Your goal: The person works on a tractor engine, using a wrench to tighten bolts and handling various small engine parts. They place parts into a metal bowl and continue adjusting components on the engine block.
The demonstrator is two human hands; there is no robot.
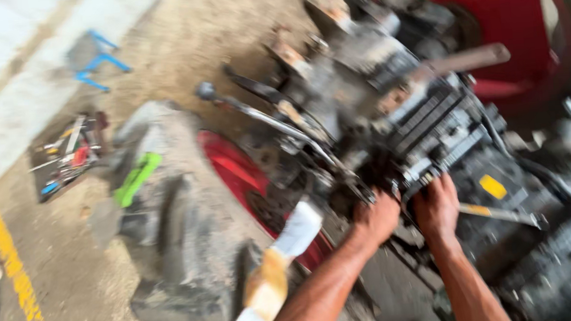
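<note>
A large greasy engine and gearbox block [423,124] of a red tractor fills the right half of the blurred head view. My left hand [375,218] is closed against a dark part low on the block. Beside it, my right hand [437,209] presses on the same grimy housing, fingers curled. Whether either hand holds a tool is hidden by blur. A curved metal lever with a round knob [255,112] juts out to the left of the block.
A big muddy tyre [177,235] with a red rim [236,170] stands left of my arms. A white and yellow wrapped handle [274,282] points up near my left forearm. A tray of hand tools [67,155] lies on the concrete floor, beside a yellow painted line [15,273].
</note>
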